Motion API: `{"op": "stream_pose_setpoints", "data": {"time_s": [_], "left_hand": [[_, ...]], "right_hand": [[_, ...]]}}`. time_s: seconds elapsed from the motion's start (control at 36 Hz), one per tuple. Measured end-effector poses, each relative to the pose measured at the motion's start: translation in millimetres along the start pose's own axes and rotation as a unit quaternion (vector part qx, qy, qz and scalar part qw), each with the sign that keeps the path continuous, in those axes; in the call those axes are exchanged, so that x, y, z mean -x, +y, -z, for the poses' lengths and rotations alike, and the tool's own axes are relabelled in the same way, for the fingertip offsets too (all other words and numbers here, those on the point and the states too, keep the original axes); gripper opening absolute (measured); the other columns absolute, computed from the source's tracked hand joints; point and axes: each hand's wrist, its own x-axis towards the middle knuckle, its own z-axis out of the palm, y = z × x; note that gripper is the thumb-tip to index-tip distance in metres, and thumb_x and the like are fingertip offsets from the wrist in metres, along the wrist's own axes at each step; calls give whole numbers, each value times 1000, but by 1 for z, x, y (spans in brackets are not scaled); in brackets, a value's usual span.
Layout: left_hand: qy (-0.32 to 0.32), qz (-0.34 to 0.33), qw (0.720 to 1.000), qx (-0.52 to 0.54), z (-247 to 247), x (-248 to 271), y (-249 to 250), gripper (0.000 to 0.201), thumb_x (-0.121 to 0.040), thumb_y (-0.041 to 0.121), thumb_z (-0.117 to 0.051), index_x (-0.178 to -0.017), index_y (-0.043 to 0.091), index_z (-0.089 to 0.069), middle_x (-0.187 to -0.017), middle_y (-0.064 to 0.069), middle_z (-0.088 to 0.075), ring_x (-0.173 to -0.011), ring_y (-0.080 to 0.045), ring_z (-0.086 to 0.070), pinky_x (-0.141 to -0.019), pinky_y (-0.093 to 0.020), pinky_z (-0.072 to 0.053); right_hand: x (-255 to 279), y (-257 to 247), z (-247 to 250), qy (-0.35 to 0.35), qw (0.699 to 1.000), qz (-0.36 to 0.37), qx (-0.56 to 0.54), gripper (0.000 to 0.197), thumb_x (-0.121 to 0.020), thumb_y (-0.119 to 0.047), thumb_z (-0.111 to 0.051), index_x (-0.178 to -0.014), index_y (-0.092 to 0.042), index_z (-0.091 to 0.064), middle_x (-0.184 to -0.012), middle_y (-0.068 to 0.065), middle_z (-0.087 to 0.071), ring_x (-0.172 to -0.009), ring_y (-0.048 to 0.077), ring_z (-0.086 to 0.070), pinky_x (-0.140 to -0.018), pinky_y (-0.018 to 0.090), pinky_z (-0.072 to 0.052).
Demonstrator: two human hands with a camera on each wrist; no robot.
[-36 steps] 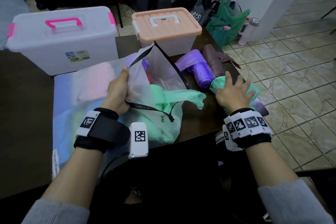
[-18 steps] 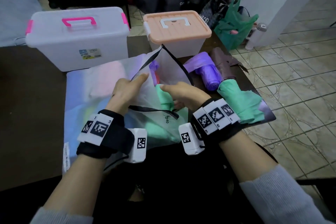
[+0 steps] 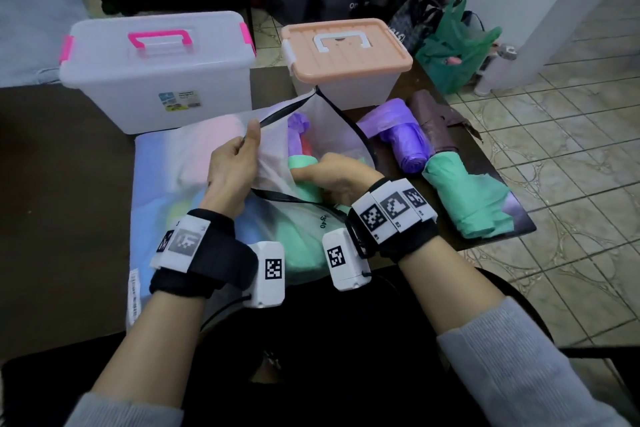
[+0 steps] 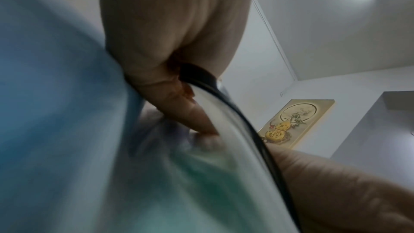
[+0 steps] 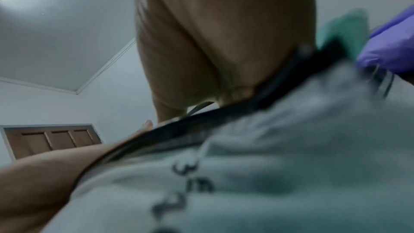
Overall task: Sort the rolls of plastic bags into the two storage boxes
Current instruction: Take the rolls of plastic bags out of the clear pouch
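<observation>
1. A person seated at a dark surface (image 3: 69, 163) works a translucent zip pouch (image 3: 332, 135) lying near the middle. The left hand (image 3: 232, 166) pinches the pouch's black-edged rim, thumb on top, and lifts it open.

2. The right hand (image 3: 337, 175) reaches into the mouth of the pouch, fingers curled round a green roll of plastic bags (image 3: 303, 166). The grip looks closed, though the fingertips are hidden under the roll and the pouch wall.

3. The relation that counts: the green roll sits directly under the right hand, its long axis running near to far and tilted up out of the opening. A purple roll (image 3: 298, 139) stands just beyond it inside the pouch. The right hand is plainly the nearer one.

4. Three rolls lie out on the surface to the right: a purple one (image 3: 408, 142), a brown one (image 3: 433, 121) touching it, and a green one (image 3: 464, 198) at the near right corner.

5. Both storage boxes stand at the far side with lids on: a clear box with pink handle (image 3: 156, 76) far left, a peach-lidded box (image 3: 346, 52) far right. By appearance, sorting has not begun.

6. Both wrist views are blurred; what else the pouch holds cannot be made out.
</observation>
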Motion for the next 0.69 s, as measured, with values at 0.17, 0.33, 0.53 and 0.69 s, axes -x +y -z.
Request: {"op": "stream_pose_setpoints", "data": {"time_s": [0.17, 0.33, 0.53, 0.69], "left_hand": [[-19, 68, 996, 46, 6, -6, -6, 48, -88, 62, -45, -66, 21, -39, -63, -2, -28, -58, -15, -29, -55, -28, -20], [-30, 119, 989, 80, 6, -11, -6, 53, -87, 65, -44, -87, 13, -53, -91, -5, -47, -84, -18, -45, -71, -30, -36], [-33, 98, 994, 31, -2, -3, -1, 73, -90, 62, -41, -123, -2, -51, -68, -4, -45, -58, -18, -43, -53, -26, -35], [-23, 82, 996, -7, -1, 0, 0, 66, -93, 58, -40, -116, -2, -54, -65, -3, -42, -56, -16, -38, -52, -27, -29]], "right_hand": [[3, 0, 5, 5, 978, 7, -207, 61, -73, -32, -79, -118, 2, -56, -106, 12, -68, -95, 25, -67, -85, 39, -55], [13, 1, 34, 11, 924, 64, -377, 24, -84, -26, -68, -100, -9, -61, -100, 7, -68, -95, 22, -64, -92, 41, -51], [28, 1, 75, 99, 854, 198, -471, 44, -84, -23, -65, -120, 2, -57, -119, 19, -64, -111, 31, -61, -96, 48, -49], [41, 14, 115, 270, 869, 207, -360, 43, -82, -27, -70, -116, -1, -59, -110, 15, -68, -98, 26, -68, -88, 46, -54]]}}
